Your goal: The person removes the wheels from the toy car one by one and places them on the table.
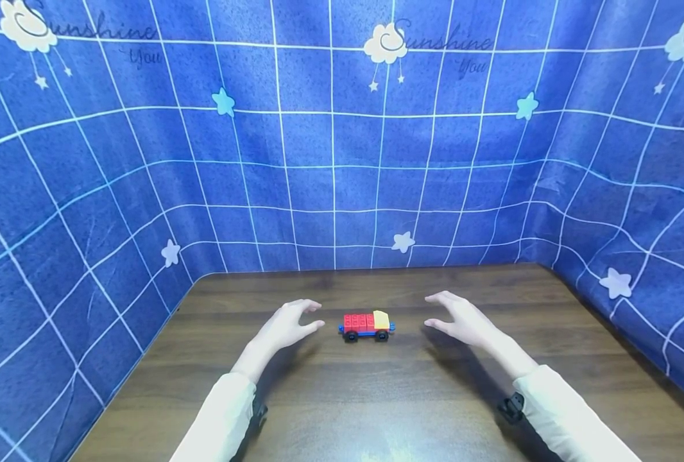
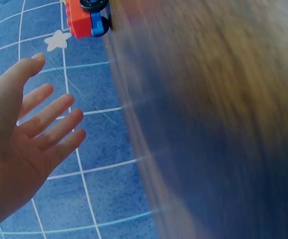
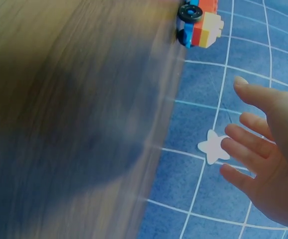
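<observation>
A small toy car (image 1: 367,325) made of building bricks stands on its wheels in the middle of the table. Its base is blue, the wheels black, the body red, and a yellow sloped brick (image 1: 381,319) sits at its right end. To the left of it my left hand (image 1: 287,326) hovers with spread, relaxed fingers, apart from the car. On the other side my right hand (image 1: 462,319) does likewise, thumb and fingers parted and holding nothing. Both wrist views catch only one end of the car, at the top, beyond the fingers.
The brown wooden table (image 1: 371,378) ends at the back against a blue curtain (image 1: 353,141) with a white grid, clouds and stars. The curtain also runs along the left and right sides. Dark wrist devices show below both white sleeves (image 1: 221,410).
</observation>
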### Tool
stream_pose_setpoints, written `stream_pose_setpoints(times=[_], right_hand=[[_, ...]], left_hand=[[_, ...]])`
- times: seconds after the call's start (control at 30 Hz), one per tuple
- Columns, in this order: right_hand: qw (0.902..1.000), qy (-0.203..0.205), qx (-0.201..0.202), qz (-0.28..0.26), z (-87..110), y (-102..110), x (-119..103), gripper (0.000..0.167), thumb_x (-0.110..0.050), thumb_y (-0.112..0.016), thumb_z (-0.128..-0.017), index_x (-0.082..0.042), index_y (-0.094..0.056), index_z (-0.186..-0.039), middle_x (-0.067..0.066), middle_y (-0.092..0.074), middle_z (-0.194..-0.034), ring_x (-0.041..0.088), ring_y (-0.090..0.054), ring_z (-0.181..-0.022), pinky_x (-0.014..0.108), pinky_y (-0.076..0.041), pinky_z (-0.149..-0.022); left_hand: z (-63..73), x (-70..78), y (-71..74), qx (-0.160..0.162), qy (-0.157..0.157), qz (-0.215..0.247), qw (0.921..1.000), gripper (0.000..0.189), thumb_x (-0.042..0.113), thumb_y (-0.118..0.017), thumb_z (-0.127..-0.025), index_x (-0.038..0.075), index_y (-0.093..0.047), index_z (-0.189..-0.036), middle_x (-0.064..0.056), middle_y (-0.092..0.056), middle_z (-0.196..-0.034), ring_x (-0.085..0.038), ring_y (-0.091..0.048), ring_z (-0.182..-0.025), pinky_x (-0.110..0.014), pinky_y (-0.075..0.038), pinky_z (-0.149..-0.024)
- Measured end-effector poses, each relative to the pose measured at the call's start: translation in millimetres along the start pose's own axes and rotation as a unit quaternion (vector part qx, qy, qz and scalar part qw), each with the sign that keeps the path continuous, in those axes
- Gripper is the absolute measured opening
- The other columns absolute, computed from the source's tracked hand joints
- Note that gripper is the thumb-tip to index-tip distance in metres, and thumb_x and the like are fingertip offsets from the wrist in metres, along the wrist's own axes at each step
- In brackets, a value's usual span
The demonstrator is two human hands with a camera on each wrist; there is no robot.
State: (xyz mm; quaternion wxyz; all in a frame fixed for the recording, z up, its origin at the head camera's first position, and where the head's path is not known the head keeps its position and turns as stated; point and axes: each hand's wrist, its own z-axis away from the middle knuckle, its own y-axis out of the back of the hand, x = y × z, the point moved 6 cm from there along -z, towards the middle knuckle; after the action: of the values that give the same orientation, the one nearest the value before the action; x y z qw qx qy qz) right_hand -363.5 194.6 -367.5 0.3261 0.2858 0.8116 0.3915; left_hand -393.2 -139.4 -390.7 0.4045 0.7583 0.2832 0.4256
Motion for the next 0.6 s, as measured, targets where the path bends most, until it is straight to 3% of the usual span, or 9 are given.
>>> stream_pose_setpoints(times=[0.6], right_hand=[[0.9996, 0.016, -0.020, -0.010, -12.0, -18.5, -12.3, 0.044, -0.021, -0.070, -0.083, 0.003, -0.059, -0.118, 0.015, -0.066, -0.113, 0.031, -0.061, -0.108, 0.045, -0.046, -0.094]], left_hand=[[-12.1, 13.2, -18.8, -0.014, -0.025, 0.046, 0.9985, 0.037, 0.024, -0.070, -0.084, 0.006, -0.062, -0.115, -0.011, -0.067, -0.110, -0.027, -0.062, -0.106, -0.044, -0.047, -0.093]])
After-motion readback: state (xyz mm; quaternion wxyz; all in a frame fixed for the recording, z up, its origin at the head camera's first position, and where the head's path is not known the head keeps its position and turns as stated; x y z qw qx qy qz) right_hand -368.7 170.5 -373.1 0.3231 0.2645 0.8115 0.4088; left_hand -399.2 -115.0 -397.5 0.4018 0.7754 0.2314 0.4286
